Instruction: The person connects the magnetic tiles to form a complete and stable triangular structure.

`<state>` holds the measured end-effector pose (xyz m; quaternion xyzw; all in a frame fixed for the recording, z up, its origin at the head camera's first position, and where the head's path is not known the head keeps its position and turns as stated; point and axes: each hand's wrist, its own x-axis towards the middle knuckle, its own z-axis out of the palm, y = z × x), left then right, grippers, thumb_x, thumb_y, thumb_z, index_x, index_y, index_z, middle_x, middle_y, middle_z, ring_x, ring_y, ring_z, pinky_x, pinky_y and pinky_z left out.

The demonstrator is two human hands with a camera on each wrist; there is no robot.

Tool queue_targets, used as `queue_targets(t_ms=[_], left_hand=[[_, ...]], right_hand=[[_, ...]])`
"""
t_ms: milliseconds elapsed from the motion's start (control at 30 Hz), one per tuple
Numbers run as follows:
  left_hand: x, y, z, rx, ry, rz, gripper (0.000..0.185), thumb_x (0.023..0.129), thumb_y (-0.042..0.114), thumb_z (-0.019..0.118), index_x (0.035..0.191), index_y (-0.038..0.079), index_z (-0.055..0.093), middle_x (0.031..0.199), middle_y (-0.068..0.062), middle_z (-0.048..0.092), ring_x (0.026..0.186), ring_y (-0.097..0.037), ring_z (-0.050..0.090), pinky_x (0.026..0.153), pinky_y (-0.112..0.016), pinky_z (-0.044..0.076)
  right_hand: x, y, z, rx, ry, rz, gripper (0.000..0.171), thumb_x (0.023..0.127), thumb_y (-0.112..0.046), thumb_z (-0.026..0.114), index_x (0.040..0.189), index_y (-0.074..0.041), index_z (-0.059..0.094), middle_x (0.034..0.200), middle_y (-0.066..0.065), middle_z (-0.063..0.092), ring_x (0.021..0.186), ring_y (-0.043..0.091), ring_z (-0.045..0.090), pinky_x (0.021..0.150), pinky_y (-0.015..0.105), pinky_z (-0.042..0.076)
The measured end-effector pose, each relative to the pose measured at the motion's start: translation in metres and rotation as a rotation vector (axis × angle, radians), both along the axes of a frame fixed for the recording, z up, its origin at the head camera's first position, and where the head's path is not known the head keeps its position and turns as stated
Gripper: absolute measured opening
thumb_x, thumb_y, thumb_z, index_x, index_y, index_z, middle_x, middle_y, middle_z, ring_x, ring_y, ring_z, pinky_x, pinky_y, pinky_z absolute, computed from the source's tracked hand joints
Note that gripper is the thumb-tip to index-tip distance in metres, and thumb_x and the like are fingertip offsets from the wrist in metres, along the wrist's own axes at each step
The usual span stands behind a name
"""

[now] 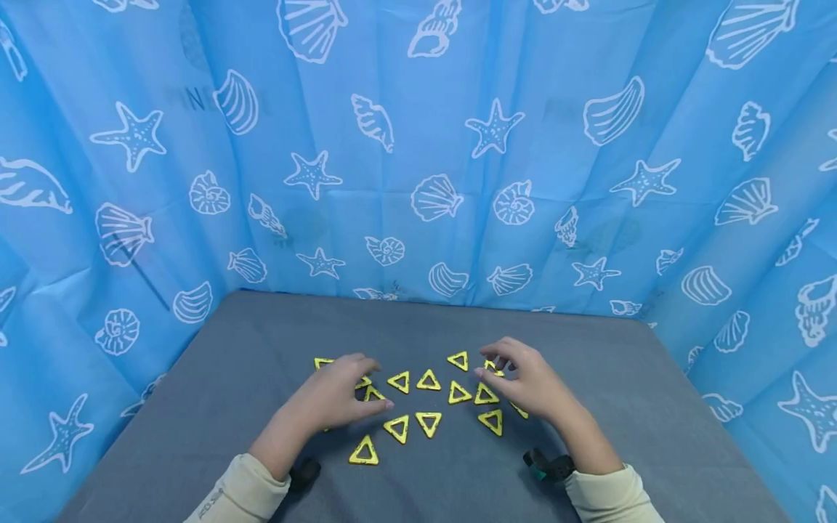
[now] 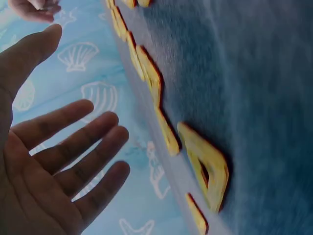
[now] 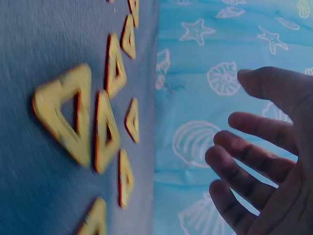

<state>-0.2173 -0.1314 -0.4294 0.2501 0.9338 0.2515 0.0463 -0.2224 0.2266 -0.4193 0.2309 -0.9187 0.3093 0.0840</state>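
Several flat yellow triangles with open centres lie scattered across the grey tabletop; one triangle [image 1: 363, 461] is nearest the front. Over the left part of the group hovers my left hand [image 1: 333, 392], partly hiding triangles beneath it. Its fingers are spread and its palm is bare in the left wrist view, apart from the thick triangle [image 2: 217, 166] on the cloth. My right hand [image 1: 526, 374] hovers over the right end of the group, fingers loosely bent and holding nothing. The right wrist view shows its fingertips away from a large triangle [image 3: 46, 103].
Grey cloth [image 1: 261, 327] covers the table. A blue curtain [image 1: 405, 145] printed with shells and starfish hangs along the back and both sides. Dark straps with small devices sit at both wrists, including a black and green one [image 1: 546, 465] at the right.
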Motion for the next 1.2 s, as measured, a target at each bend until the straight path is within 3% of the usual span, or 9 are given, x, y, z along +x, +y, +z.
queue_targets(t_ms=[200,400,667,900,1200], left_hand=[[-0.002,0.005,-0.006,0.125,-0.113,-0.089,0.06,0.095,0.054,0.076,0.135,0.009,0.07,0.123,-0.006,0.071,0.112,-0.022,0.069,0.094,-0.046,0.057],[-0.003,0.01,-0.015,0.225,-0.221,-0.142,0.051,0.097,0.05,0.076,0.129,0.011,0.072,0.117,-0.004,0.072,0.108,-0.021,0.069,0.091,-0.043,0.058],[-0.001,0.014,-0.02,0.353,-0.352,-0.179,0.041,0.099,0.034,0.076,0.129,0.008,0.072,0.117,-0.007,0.074,0.098,-0.012,0.068,0.085,-0.029,0.058],[0.0,0.016,-0.022,0.363,-0.432,-0.183,0.035,0.097,0.021,0.079,0.128,0.006,0.072,0.117,-0.01,0.072,0.096,-0.014,0.066,0.083,-0.027,0.056],[-0.003,0.01,-0.028,0.311,-0.426,-0.26,0.036,0.097,0.017,0.078,0.129,0.003,0.07,0.107,-0.004,0.069,0.09,-0.01,0.065,0.079,-0.028,0.057]], right_hand=[[-0.002,-0.007,-0.013,-0.167,-0.077,0.162,0.028,0.098,-0.02,0.079,0.125,-0.011,0.075,0.111,0.013,0.073,0.091,0.013,0.068,0.079,0.035,0.06],[0.002,-0.024,-0.02,-0.219,-0.179,0.234,0.034,0.095,-0.023,0.083,0.126,-0.012,0.074,0.112,0.017,0.071,0.091,0.027,0.07,0.075,0.032,0.059],[0.008,-0.046,-0.032,-0.366,-0.442,0.334,0.038,0.099,-0.016,0.076,0.133,0.001,0.068,0.121,0.028,0.068,0.096,0.019,0.069,0.078,0.03,0.058],[0.008,-0.055,-0.044,-0.315,-0.421,0.375,0.035,0.099,-0.017,0.078,0.128,0.0,0.071,0.113,0.024,0.07,0.085,0.009,0.066,0.068,0.028,0.057],[0.008,-0.054,-0.053,-0.202,-0.446,0.346,0.032,0.1,-0.022,0.077,0.128,-0.008,0.073,0.108,0.014,0.065,0.086,0.008,0.062,0.072,0.025,0.053]])
